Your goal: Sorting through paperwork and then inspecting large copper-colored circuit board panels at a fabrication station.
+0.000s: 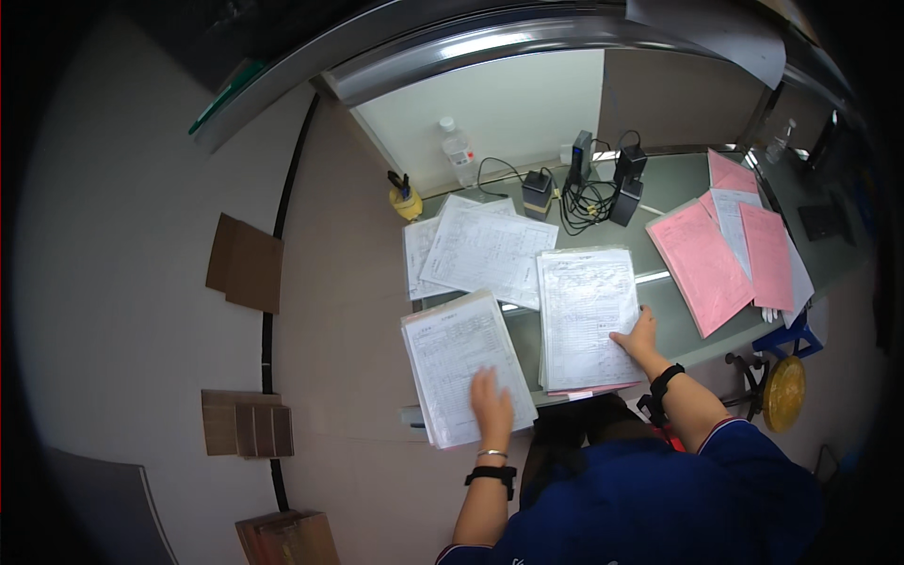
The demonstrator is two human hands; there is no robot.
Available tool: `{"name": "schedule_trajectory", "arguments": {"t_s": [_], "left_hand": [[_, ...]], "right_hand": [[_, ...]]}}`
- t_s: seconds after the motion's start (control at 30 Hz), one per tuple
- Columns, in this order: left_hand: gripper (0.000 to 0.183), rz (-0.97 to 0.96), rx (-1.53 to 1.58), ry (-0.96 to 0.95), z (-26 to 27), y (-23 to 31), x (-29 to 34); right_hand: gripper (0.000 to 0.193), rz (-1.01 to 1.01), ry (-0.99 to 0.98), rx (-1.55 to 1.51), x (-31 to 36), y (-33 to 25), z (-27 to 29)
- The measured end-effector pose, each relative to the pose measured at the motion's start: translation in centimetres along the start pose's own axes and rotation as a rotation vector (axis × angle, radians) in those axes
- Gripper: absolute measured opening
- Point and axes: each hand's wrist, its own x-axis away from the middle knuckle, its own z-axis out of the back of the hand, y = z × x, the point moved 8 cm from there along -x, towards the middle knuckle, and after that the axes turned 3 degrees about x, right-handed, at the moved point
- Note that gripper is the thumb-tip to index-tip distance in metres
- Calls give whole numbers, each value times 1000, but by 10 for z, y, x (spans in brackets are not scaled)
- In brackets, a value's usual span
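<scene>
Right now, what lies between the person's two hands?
In the head view, the right paper stack, held at its edge by the right hand, lies between, plus part of the left paper stack beneath the left hand.

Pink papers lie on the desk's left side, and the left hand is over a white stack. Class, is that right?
Not quite: the head view shows the pink papers on the right side of the desk; the left hand is indeed over a white stack.

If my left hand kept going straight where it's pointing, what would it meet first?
Probably the upper part of the left paper stack beneath it; if the left hand is raised clear of that, the loose sheets beyond. Its height is unclear.
</scene>
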Motion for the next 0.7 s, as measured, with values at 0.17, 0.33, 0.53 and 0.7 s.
{"name": "schedule_trajectory", "arguments": {"t_s": [0.17,0.33,0.53,0.7], "left_hand": [[44,11,-263,-196,-46,42,-2],[39,2,32,-167,-51,44,-21],[40,42,680,-251,-45,98,-68],[54,-18,1158,-226,-17,144,-79]], "right_hand": [[50,-155,-561,-678,3,-16,-10],[31,-45,-532,-688,13,-1,12],[25,345,-371,-692,43,-22,83],[28,737,-310,-594,59,-45,124]]}}
